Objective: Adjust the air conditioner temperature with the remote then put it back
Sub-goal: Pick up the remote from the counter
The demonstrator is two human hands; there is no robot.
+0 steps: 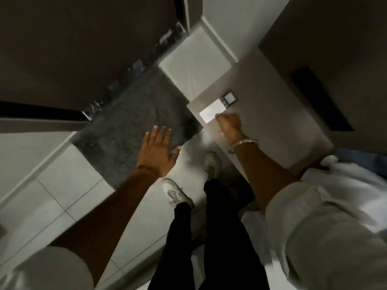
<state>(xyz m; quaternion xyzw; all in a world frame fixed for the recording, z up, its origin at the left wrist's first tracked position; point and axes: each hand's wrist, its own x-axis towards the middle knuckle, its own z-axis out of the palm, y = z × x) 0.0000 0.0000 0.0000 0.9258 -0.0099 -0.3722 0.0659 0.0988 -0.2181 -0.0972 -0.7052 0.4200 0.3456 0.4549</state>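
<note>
Fingers [219,117] of the right hand [229,124] curl at the near end of the white remote [210,113] on the wall panel [261,105]; grip unclear. Left hand [158,151] hovers flat, fingers together, over the dark mat [134,118].

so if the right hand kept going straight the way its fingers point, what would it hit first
The white remote. The right hand reaches along the grey surface with its fingertips at the remote's near edge. Whether they touch it yet is unclear through the blur.
</note>
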